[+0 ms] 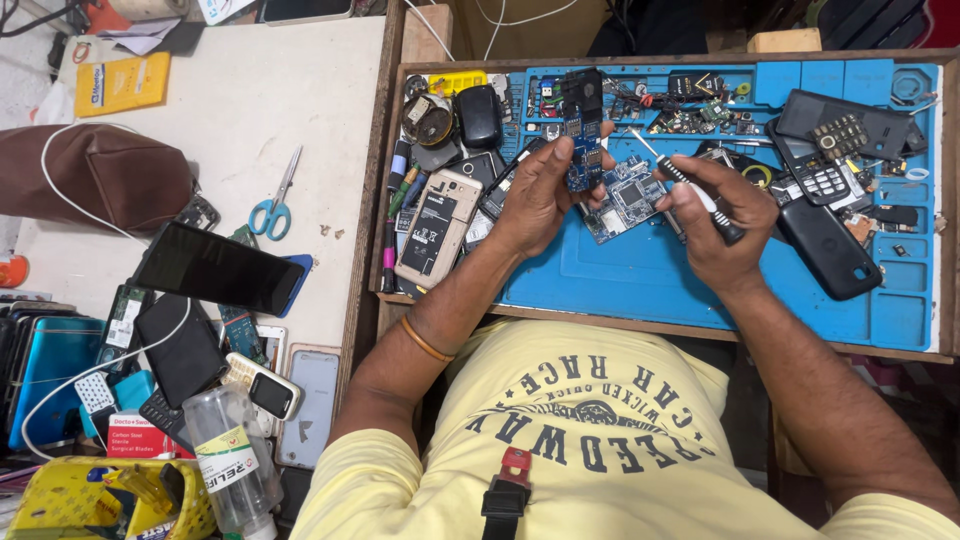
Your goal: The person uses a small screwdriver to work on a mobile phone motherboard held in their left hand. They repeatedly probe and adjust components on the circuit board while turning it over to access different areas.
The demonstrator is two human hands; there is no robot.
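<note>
Left hand [540, 195] pinches a blue circuit board [584, 150] upright over the blue mat [640, 275], long axis running near to far, black end far. Right hand [715, 215] is closed round a screwdriver [690, 188], tip pointing far-left toward the board, just short of it. A second blue board [628, 197] lies flat between the hands. Two black keypad phones [815, 170] at right, one open phone shell [438, 226] at left. One pair of scissors [275, 200] on the left table. Small parts along the mat's far edge too tiny to make out
</note>
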